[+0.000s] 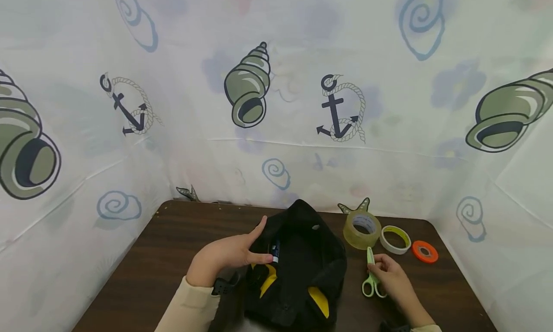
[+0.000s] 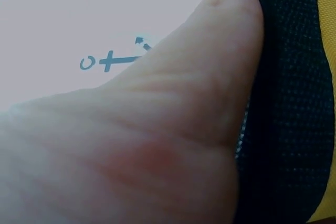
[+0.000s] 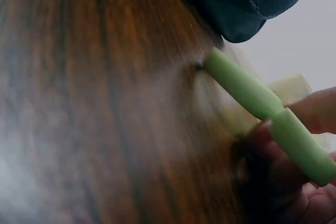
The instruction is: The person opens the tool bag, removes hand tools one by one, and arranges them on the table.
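Note:
A black fabric bag [image 1: 302,245] with yellow patches stands at the middle of the table, its top gaping. My left hand [image 1: 226,252] grips the bag's left side, thumb over the front and the other fingers partly hidden behind it. Beside the thumb, a small dark-blue and white item [image 1: 275,250] shows against the bag; its kind is unclear. To the right of the bag, my right hand [image 1: 390,272] pinches light green scissors [image 1: 370,256], finger loops toward me. The right wrist view shows the scissors' green handles [image 3: 241,85] edge-on, close to the wood surface.
Along the back right lie a wide roll of clear tape [image 1: 352,233], a white roll with a yellow inside [image 1: 395,250] and a small orange roll [image 1: 432,256]. The dark wooden table [image 1: 173,264] is bordered by printed white cloth walls [image 1: 294,106].

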Demonstrator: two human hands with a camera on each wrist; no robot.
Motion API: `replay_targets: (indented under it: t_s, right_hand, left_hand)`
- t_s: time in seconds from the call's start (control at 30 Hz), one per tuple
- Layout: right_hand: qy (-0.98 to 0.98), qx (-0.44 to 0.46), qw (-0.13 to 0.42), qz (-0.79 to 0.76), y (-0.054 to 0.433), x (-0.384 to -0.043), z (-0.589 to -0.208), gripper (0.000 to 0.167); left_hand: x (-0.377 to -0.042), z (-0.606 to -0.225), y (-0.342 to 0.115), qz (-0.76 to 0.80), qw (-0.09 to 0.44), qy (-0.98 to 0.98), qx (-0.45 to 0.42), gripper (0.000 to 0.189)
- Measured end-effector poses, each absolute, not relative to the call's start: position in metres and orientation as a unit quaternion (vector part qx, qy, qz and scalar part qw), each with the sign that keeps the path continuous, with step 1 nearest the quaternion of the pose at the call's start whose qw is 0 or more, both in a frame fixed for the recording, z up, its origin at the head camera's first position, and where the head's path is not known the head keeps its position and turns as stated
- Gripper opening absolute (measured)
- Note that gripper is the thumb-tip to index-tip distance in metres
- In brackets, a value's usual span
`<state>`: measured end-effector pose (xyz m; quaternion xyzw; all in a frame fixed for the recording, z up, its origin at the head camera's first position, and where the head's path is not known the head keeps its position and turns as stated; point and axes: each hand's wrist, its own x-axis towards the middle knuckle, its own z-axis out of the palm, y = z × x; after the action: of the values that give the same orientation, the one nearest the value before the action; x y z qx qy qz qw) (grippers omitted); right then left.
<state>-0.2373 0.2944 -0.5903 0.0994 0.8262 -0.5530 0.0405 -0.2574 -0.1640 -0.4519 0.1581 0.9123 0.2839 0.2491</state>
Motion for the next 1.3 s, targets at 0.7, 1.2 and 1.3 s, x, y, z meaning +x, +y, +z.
replay_targets:
  t_s: [0.7, 1.2, 1.3]
  right_hand:
    - [0.901, 0.09, 0.047, -0.422, 0.293, -0.233, -0.582, 0.032]
    - [0.935, 0.079, 0.059, -0.34, 0.294, -0.231, -0.575, 0.035]
    - [0.937, 0.07, 0.057, -0.336, 0.295, -0.231, -0.575, 0.034]
  left_hand:
    - [-0.261, -0.455, -0.162, 0.286, 0.252, 0.911, 0.159, 0.117]
    - [-0.262, -0.456, -0.161, 0.27, 0.247, 0.917, 0.159, 0.116]
    - [-0.261, -0.456, -0.161, 0.272, 0.246, 0.917, 0.158, 0.116]
